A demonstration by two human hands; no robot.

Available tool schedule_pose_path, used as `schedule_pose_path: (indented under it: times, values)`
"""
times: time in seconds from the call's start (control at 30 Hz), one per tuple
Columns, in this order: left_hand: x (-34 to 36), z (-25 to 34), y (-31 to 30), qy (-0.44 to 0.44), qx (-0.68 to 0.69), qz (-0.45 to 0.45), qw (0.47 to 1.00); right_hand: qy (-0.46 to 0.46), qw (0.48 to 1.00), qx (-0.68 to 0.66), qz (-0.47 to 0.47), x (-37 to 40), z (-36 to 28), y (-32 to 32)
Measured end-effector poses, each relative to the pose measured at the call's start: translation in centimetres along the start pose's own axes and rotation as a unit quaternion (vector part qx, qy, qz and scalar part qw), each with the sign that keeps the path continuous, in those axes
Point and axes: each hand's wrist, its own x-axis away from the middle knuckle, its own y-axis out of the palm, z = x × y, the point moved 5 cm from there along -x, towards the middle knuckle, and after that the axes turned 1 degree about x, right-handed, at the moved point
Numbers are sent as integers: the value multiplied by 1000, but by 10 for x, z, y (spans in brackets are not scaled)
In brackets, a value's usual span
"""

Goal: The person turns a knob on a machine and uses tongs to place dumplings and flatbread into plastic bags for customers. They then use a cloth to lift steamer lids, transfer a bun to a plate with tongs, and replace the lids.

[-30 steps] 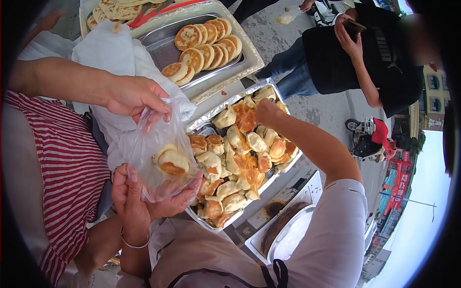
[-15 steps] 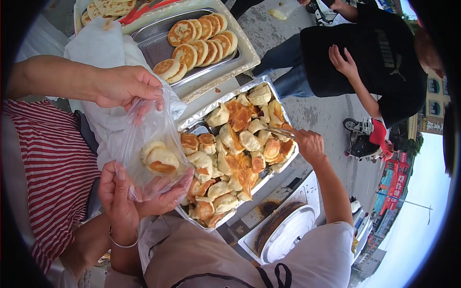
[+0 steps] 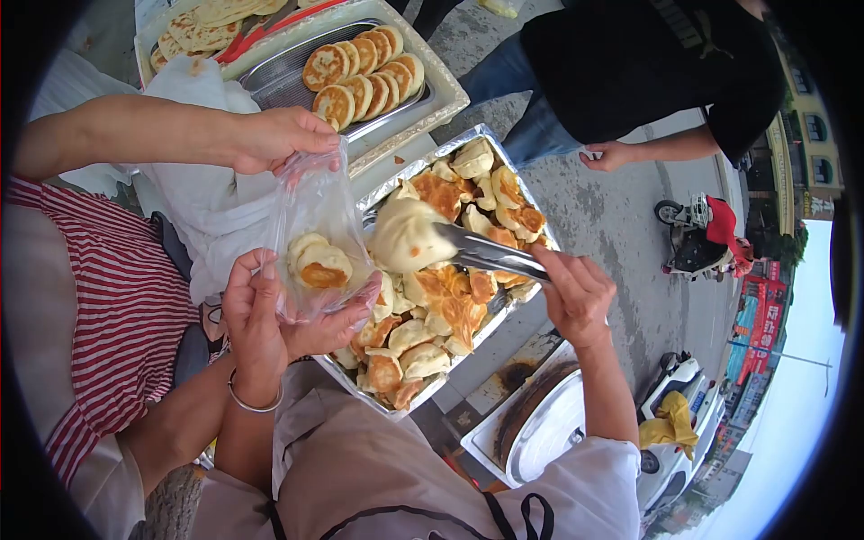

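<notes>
Tongs (image 3: 499,258) are now swinging a dumpling (image 3: 409,232) up off the tray (image 3: 400,184), right hand (image 3: 576,292) squeezing; plastic bag (image 3: 331,205) is hanging at nine o'clock, the nearer left hand (image 3: 256,304) pinching its edge.

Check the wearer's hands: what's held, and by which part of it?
Right hand: tongs, by the end away from the bun they grip. Left hand: plastic bag, apparently pinched at its edge.
</notes>
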Motion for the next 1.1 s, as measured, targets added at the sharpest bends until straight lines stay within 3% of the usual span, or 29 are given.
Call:
schedule_pose_path:
  times: [0.07,0.17,0.3,0.37,0.53,0.73,0.9,1.1]
  values:
    - [1,0,7,1,0,-1,1000,-64,998,11,22,-10,-34,20]
    - [2,1,10,-20,-11,21,1000,-71,997,5,-28,-6,-54,45]
    - [-4,3,10,-29,-3,25,999,111,987,-12,-120,46,-6,25]
    - [-15,-2,0,-5,-8,26,1000,267,936,-76,-216,93,27,20]
    - [-19,10,1,13,-91,31,995,336,906,-129,-222,203,35,25]
    - [47,33,13,211,-152,-27,965,348,900,-154,-215,261,-23,33]
    - [120,7,17,126,-234,-58,962,335,915,-145,-171,302,-68,75]
    - [179,-22,-1,52,-288,-65,954,340,920,-130,-145,294,-92,104]
